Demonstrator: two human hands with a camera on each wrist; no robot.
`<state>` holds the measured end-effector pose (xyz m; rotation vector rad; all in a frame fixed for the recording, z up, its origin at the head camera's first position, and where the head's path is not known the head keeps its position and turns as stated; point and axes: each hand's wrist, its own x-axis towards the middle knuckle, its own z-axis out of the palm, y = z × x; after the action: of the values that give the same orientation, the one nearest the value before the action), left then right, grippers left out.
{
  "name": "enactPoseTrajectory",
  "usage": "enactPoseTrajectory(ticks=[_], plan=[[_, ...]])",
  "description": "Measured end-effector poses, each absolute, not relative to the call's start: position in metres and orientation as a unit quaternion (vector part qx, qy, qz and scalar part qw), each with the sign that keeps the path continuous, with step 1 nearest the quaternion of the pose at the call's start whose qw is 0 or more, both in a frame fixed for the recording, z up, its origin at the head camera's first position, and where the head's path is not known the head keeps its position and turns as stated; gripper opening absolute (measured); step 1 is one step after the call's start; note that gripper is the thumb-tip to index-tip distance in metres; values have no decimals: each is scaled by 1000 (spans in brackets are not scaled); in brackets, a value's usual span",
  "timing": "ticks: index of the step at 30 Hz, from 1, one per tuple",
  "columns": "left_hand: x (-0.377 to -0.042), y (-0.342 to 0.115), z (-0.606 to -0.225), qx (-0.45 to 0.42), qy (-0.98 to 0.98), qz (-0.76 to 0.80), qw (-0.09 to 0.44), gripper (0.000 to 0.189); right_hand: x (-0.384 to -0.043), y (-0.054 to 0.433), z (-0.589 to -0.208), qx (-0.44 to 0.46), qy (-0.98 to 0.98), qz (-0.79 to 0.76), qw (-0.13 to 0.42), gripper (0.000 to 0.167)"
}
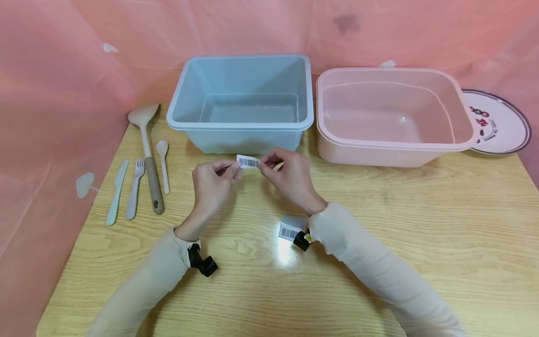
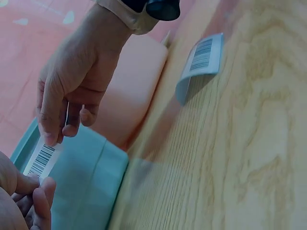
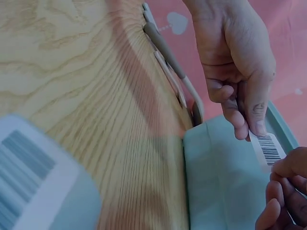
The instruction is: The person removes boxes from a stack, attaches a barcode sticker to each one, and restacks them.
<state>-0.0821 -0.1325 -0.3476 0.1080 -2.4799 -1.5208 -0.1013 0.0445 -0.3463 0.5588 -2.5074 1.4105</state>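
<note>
Spreading out below you, the surface [image 1: 252, 299] carries a blue bin [image 1: 244, 139] at the back and, just to its right, a pink bin [image 1: 379, 157]. Past the pink bin's right end is a plate [image 1: 505, 124], partly hidden by that bin. Over on the left lies a spatula [image 1: 154, 180], its head toward the back. Your left hand [image 1: 214, 181] and right hand [image 1: 292, 178] face each other in front of the blue bin. Left of the spatula's handle you have a knife [image 1: 117, 192] and a fork [image 1: 134, 191]; right of it, a spoon [image 1: 164, 164]. A bent loose label [image 1: 288, 230] rests on the surface near your right sleeve [image 1: 375, 257], its barcode showing. Smallest is the held label [image 1: 248, 162], spanning the gap between your hands, barcode visible: your left grip is narrow, pinching one end, and your right grip pinches the other.
</note>
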Motion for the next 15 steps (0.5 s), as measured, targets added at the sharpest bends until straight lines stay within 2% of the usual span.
enactPoseTrajectory(ticks=[15], plan=[[-105, -135, -356, 55, -850, -500, 156, 15, -124, 26, -355, 129, -850, 500, 106, 7]])
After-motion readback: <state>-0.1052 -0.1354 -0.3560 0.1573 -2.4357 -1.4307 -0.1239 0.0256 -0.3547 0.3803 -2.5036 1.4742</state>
